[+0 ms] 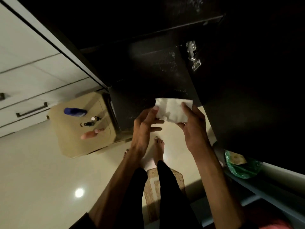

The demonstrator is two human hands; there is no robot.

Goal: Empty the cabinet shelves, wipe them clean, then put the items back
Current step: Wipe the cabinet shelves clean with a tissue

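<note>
A white folded tissue point(171, 109) is held in front of the dark cabinet point(156, 66). My right hand point(193, 128) pinches its right side between thumb and fingers. My left hand point(145, 124) touches its left edge with the thumb tip, the other fingers spread loosely. The cabinet's shelves are dark and look bare; a metal hinge point(193, 55) shines on its right wall. A blue bottle point(75, 111), two small dark bottles point(91, 122) and a pink tube point(90, 133) lie on a beige side table point(69, 142) to the left.
White drawers with dark handles point(31, 109) stand far left. A green plastic bag point(241, 166) sits on a ledge at the right. My bare feet stand on the glossy floor, by a patterned mat point(151, 187).
</note>
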